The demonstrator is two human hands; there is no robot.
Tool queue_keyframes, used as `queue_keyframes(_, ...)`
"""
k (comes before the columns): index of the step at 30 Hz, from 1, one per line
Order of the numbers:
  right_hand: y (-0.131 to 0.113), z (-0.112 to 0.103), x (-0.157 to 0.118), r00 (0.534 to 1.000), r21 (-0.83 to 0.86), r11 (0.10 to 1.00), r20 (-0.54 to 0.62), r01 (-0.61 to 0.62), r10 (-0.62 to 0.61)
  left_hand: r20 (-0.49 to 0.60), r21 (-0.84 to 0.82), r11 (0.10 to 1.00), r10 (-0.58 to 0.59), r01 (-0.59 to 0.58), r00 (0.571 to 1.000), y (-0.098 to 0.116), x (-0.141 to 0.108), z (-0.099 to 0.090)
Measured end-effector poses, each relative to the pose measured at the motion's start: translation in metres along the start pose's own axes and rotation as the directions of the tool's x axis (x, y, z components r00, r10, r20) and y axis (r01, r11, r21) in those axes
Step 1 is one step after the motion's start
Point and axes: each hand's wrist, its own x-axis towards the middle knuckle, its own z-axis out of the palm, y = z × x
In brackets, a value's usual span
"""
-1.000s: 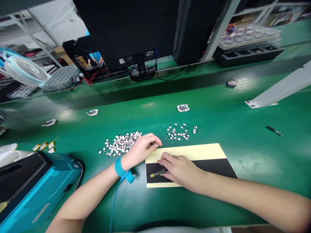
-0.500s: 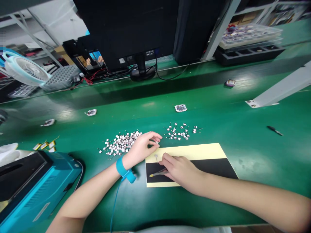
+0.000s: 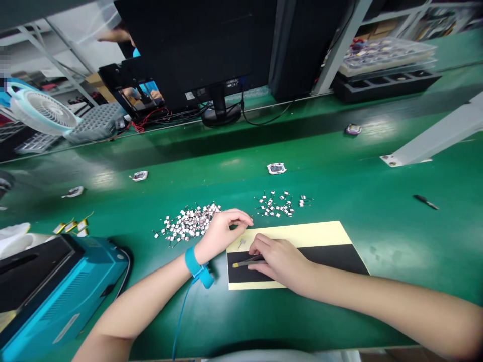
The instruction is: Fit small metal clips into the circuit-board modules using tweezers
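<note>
My right hand (image 3: 277,259) is closed around tweezers (image 3: 251,261) with a yellow end, held over the black band (image 3: 328,259) of a pale yellow sheet (image 3: 317,232). On the sheet's upper left part, between my hands, lies one small white part with a thin lead (image 3: 241,243). My left hand (image 3: 226,227), wearing a blue wrist strap (image 3: 196,264), is bent with fingers and thumb drawn together by the sheet's top left corner. Whatever its fingertips hold is hidden. Beside it spreads a pile of small white parts with leads (image 3: 188,223).
A looser group of the same parts (image 3: 279,205) lies behind the sheet. Several small framed devices, one a white one (image 3: 276,168), sit along the green bench. A teal machine (image 3: 71,296) stands at left, a grey post (image 3: 433,136) at right. A black pen-like tool (image 3: 425,202) lies far right.
The small part near my right fingertips now lies tilted on the yellow strip, apart from them. My left fingers have closed together more. The tweezers' yellow end has risen slightly.
</note>
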Motion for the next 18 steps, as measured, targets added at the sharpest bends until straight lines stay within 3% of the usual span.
queue_keyframes(4, 0.005, -0.008, 0.003, 0.994, 0.269, 0.963, -0.105, -0.013, 0.043, -0.085, -0.024, 1.000, -0.018, 0.016, 0.996, -0.004, 0.001, 0.002)
queue_keyframes(8, 0.011, -0.020, 0.008, 0.965, 0.549, 0.834, -0.182, -0.059, 0.189, -0.166, -0.024, 1.000, 0.002, -0.006, 0.986, -0.005, 0.001, 0.002)
queue_keyframes(13, 0.021, -0.026, 0.015, 0.935, 0.789, 0.604, -0.123, -0.112, 0.334, -0.212, 0.035, 0.997, 0.068, -0.062, 0.975, 0.000, -0.002, 0.004)
queue_keyframes(18, 0.019, -0.027, 0.017, 0.947, 0.893, 0.429, -0.011, -0.134, 0.320, -0.199, 0.172, 0.972, 0.190, -0.157, 0.961, 0.005, -0.007, 0.008)
